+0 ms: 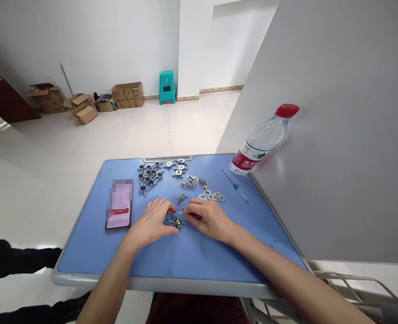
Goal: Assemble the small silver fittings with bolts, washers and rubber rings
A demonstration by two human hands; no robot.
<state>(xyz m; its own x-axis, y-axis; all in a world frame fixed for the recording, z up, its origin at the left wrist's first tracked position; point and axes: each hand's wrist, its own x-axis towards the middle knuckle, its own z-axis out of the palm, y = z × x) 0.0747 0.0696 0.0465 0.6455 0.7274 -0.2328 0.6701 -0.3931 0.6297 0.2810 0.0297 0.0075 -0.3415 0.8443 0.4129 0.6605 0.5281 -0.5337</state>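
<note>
A small metal fitting (177, 222) with a round dark centre and side screws lies on the blue table between my hands. Around its left side my left hand (153, 222) is spread, thumb apart from the fingers. The thumb tip is at the fitting's near edge; whether it presses on it is unclear. My right hand (210, 218) is closed in a pinch on a thin L-shaped metal key (179, 213), whose short end stands over the fitting's centre. Just beyond lie several tiny screws (181, 198). Flat metal plates (212, 196) are beyond my right hand.
Similar fittings (149, 175) cluster at the table's far side, with metal brackets (180, 169) and U-shaped pieces (192, 181) beside them. A phone (119, 204) lies left. On the right are a screwdriver (235, 185) and a water bottle (261, 141) near a grey panel (347, 135).
</note>
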